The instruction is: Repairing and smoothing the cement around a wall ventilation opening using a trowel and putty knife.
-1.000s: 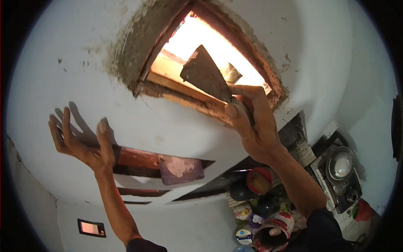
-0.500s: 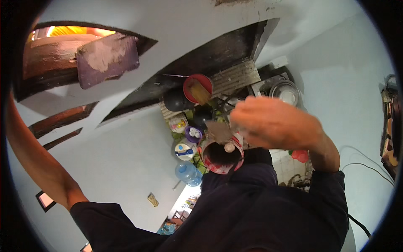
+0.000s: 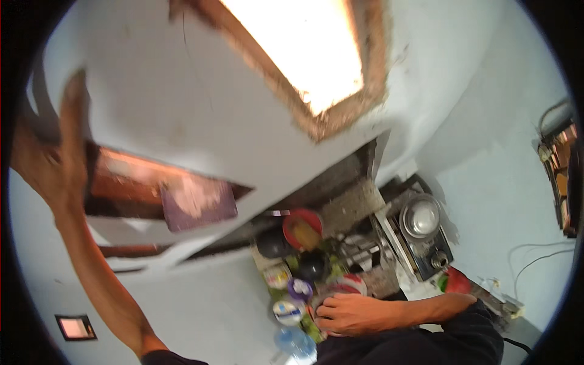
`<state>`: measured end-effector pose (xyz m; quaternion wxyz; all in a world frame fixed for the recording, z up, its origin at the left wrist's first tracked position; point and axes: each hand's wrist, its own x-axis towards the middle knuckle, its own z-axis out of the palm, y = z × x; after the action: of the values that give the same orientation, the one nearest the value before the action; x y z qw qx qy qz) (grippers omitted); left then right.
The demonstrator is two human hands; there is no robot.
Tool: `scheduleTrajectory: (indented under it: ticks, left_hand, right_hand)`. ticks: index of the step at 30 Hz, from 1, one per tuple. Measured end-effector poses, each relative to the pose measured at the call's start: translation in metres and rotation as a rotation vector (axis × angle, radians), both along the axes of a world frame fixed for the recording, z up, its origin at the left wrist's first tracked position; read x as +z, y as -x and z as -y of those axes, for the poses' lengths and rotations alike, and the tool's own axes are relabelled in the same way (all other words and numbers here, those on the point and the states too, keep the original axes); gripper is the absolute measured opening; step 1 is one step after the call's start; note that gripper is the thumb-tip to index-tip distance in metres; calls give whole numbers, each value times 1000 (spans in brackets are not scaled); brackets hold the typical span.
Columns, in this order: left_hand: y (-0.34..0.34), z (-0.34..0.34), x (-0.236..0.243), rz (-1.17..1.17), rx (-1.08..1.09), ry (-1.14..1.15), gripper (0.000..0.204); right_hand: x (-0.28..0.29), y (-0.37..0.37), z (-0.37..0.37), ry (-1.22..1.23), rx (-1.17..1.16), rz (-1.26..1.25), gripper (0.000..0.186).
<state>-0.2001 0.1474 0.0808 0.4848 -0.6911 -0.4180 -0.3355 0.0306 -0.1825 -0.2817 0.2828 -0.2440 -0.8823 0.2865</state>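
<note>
My left hand (image 3: 58,167) is raised against the white wall (image 3: 134,79) at the left, beside a recess, its thumb stretched out and apart; it is blurred and partly cut by the dark rim. Above, a bright window opening (image 3: 292,42) has a rough, chipped frame (image 3: 319,128). My right hand (image 3: 350,313) is low in the view, fingers curled over the red-and-white bucket (image 3: 351,283); whatever they hold is hidden. A purple board (image 3: 198,213) with a pale patch sits at the recess to the right of my left hand.
A grimy ledge (image 3: 344,204) carries a red bowl (image 3: 295,219), black pans (image 3: 271,243) and small containers (image 3: 277,277). Right are a stove (image 3: 438,258) with a steel pot (image 3: 420,213), loose cables (image 3: 523,261) and a wall rack (image 3: 559,182). A blue water jug (image 3: 295,344) stands below.
My right hand has moved from the window down to the bucket; the flat scraper it held up earlier is now out of sight. The view has tilted and swung.
</note>
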Motion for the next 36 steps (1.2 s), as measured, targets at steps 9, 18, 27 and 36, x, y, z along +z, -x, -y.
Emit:
scheduleTrajectory:
  ticks: [9, 18, 27, 36]
  left_hand:
    - [-61, 28, 6, -338, -427, -135, 69]
    - [-54, 25, 9, -387, -272, -142, 68]
    - [-54, 31, 12, -384, -267, -141, 67]
    - [-54, 29, 8, -382, -242, -148, 69]
  right_hand:
    - [164, -33, -211, -172, -661, -1327, 70]
    - [221, -2, -290, -319, -661, -1616, 79]
    - [231, -9, -278, -232, -559, -1589, 77]
    - [228, -7, -282, -204, -538, -1605, 75]
